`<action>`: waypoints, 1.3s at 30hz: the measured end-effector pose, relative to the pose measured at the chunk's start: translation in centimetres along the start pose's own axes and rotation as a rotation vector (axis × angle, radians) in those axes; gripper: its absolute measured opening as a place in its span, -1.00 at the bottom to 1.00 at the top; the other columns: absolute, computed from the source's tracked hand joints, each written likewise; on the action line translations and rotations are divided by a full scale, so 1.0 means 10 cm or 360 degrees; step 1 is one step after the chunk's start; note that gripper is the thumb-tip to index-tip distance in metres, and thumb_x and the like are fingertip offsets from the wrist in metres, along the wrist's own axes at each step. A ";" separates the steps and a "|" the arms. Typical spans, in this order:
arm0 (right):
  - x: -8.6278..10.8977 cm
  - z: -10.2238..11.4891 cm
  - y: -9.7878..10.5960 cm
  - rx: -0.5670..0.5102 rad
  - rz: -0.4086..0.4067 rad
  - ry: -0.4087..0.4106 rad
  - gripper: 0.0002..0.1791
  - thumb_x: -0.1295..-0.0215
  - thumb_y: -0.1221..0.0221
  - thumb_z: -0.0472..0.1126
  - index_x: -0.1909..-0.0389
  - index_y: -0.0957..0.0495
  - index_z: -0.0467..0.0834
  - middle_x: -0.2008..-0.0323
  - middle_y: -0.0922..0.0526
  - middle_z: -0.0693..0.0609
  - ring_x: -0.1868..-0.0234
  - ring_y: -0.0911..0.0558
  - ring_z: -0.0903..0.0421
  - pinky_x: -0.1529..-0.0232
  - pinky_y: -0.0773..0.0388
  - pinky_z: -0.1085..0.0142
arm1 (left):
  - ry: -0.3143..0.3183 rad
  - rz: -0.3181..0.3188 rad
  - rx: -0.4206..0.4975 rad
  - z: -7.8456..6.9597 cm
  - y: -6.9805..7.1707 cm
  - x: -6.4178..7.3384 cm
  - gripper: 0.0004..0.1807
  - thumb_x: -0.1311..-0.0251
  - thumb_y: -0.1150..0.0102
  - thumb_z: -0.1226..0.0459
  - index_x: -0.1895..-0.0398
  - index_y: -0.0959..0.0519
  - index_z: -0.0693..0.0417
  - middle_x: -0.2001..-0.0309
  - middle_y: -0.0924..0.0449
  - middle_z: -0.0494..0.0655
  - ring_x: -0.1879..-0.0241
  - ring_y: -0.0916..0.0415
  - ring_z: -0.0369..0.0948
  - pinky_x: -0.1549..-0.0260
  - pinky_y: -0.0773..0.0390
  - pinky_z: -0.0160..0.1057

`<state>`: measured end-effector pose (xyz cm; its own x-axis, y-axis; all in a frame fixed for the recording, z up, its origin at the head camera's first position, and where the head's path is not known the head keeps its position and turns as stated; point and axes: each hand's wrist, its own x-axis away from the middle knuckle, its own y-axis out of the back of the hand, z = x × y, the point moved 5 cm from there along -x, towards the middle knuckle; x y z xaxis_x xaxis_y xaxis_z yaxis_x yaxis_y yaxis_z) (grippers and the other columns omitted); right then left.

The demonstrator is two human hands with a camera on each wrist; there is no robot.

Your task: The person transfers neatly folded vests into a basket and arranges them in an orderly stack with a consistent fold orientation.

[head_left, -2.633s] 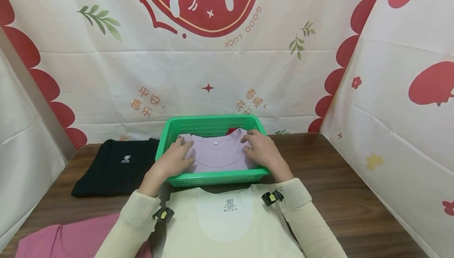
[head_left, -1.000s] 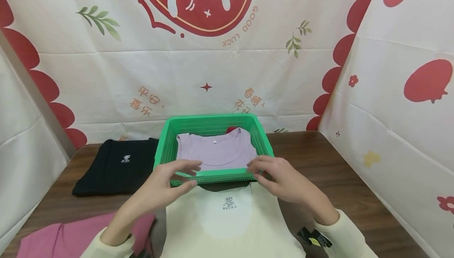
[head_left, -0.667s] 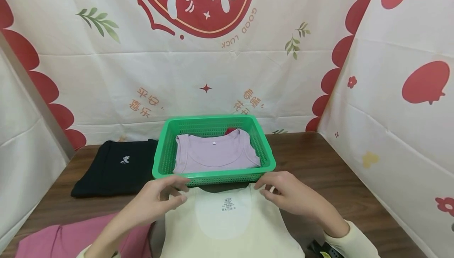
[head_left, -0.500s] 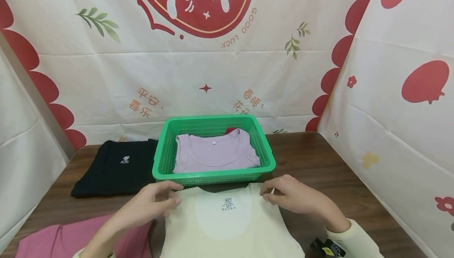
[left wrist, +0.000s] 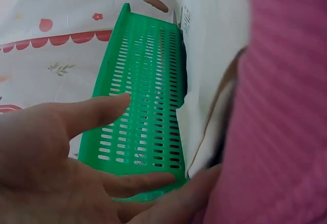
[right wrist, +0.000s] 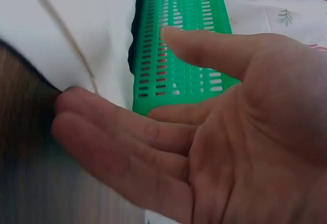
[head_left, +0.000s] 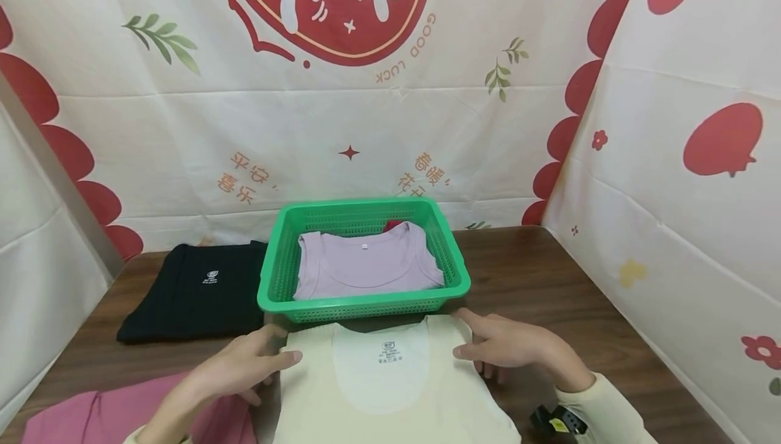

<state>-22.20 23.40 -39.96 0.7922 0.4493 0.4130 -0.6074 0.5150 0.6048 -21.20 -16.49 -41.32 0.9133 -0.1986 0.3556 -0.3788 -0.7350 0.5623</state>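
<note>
A cream top [head_left: 381,417] with a printed neck label lies flat in front of the person. At its left shoulder edge is the left hand [head_left: 234,366], thumb over the fabric and fingers spread low beside it. The right hand [head_left: 512,346] mirrors this at the other shoulder edge. In the left wrist view the left hand [left wrist: 66,152] has its thumb raised, with fingers near the fabric's corner. The right wrist view has the right hand [right wrist: 250,116] with extended fingers, their tips at the edge of the cream top [right wrist: 97,24]. Neither hand visibly pinches the cloth.
Behind the top stands a green perforated basket [head_left: 366,307] holding a lilac sleeveless top [head_left: 360,271] and something red [head_left: 392,225]. A folded black garment [head_left: 192,301] lies to the left, a pink garment [head_left: 73,420] at front left. A printed curtain [head_left: 305,118] backs the wooden table [head_left: 518,268].
Both hands have left the lilac top in the basket and drawn back toward the person. They have spread apart to the two shoulder edges of the cream top, fingers lowering beside it.
</note>
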 end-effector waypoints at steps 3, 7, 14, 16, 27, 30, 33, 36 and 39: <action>-0.01 0.00 -0.04 -0.0053 0.0047 -0.0001 -0.27 -0.43 -0.27 -0.02 -0.51 -0.25 -0.15 0.41 -0.69 -0.09 0.44 -0.69 -0.05 0.49 -0.69 0.07 | 0.0011 0.0032 0.0023 0.00 -0.03 0.01 -0.11 -0.28 -0.35 -0.06 -0.46 -0.23 0.27 0.22 -0.56 0.07 0.29 -0.59 -0.11 0.51 -0.73 -0.04; -0.02 0.00 -0.07 -0.0084 0.0077 0.0016 -0.45 -0.42 -0.28 -0.08 -0.35 -0.45 -0.13 0.39 -0.67 -0.11 0.44 -0.69 -0.06 0.49 -0.69 0.03 | 0.0000 0.0095 0.0056 0.01 -0.09 0.02 -0.09 -0.25 -0.39 -0.03 -0.47 -0.17 0.26 0.24 -0.56 0.08 0.32 -0.63 -0.08 0.51 -0.72 -0.02; -0.10 0.03 -0.08 -0.0039 0.0031 0.0126 -0.54 -0.23 -0.41 -0.24 -0.14 -0.58 -0.21 0.60 -0.58 -0.01 0.59 -0.60 0.06 0.54 -0.64 0.14 | -0.0234 0.0450 0.0252 -0.02 -0.22 0.07 -0.02 -0.24 -0.42 0.24 -0.53 0.04 0.23 0.24 -0.54 0.16 0.35 -0.66 -0.03 0.47 -0.72 0.04; -0.12 0.05 -0.08 0.0007 -0.0020 0.0133 -0.55 -0.16 -0.43 -0.29 -0.10 -0.60 -0.21 0.64 -0.51 0.04 0.64 -0.54 0.09 0.55 -0.59 0.18 | -0.0281 0.0515 0.0292 -0.03 -0.24 0.07 -0.07 -0.23 -0.41 0.30 -0.52 -0.02 0.18 0.19 -0.52 0.18 0.30 -0.68 -0.02 0.45 -0.73 0.05; -0.17 0.09 -0.07 0.0212 -0.0271 0.0106 -0.69 -0.05 -0.38 -0.45 0.20 -0.69 -0.06 0.67 -0.44 0.07 0.69 -0.48 0.14 0.61 -0.41 0.27 | -0.0360 0.0395 0.0205 -0.07 -0.21 0.01 -0.49 -0.22 -0.39 0.37 -0.19 -0.51 0.42 -0.16 -0.44 0.45 0.30 -0.75 0.01 0.42 -0.75 -0.01; -0.18 0.08 -0.04 0.0212 -0.0381 0.0081 -0.74 -0.08 -0.38 -0.43 0.24 -0.69 -0.08 0.67 -0.44 0.06 0.69 -0.54 0.11 0.60 -0.48 0.24 | -0.0372 0.0319 0.0157 -0.11 -0.18 0.00 -0.45 -0.29 -0.35 0.27 -0.23 -0.48 0.45 0.04 -0.56 0.27 0.26 -0.71 -0.03 0.40 -0.75 -0.02; -0.17 0.07 -0.05 0.0141 -0.0424 0.0031 -0.81 -0.12 -0.38 -0.40 0.26 -0.66 -0.12 0.65 -0.48 0.02 0.70 -0.57 0.08 0.61 -0.57 0.21 | -0.0342 0.0292 0.0097 -0.11 -0.18 0.02 -0.47 -0.33 -0.32 0.16 -0.22 -0.51 0.34 0.21 -0.54 0.07 0.26 -0.61 -0.08 0.41 -0.75 -0.04; -0.14 0.06 -0.10 0.0084 -0.0307 -0.0015 -0.88 -0.22 -0.38 -0.29 0.31 -0.61 -0.12 0.62 -0.52 -0.01 0.71 -0.58 0.07 0.61 -0.60 0.20 | -0.0309 0.0345 0.0080 -0.10 -0.20 0.06 -0.61 -0.36 -0.28 0.10 -0.09 -0.57 0.16 0.27 -0.50 0.05 0.30 -0.56 -0.08 0.43 -0.74 -0.05; -0.12 0.07 -0.15 0.0065 -0.0161 -0.0013 -0.83 -0.29 -0.37 -0.14 0.31 -0.56 -0.07 0.63 -0.53 0.01 0.71 -0.58 0.10 0.59 -0.58 0.21 | -0.0303 0.0411 0.0099 -0.08 -0.21 0.08 -0.71 -0.39 -0.25 0.08 0.00 -0.60 0.04 0.33 -0.48 0.05 0.32 -0.53 -0.08 0.42 -0.74 -0.03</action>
<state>-22.24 21.58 -40.90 0.8499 0.3907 0.3536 -0.5214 0.5270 0.6711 -19.75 -14.53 -41.60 0.8018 -0.4971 0.3316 -0.5973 -0.6816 0.4227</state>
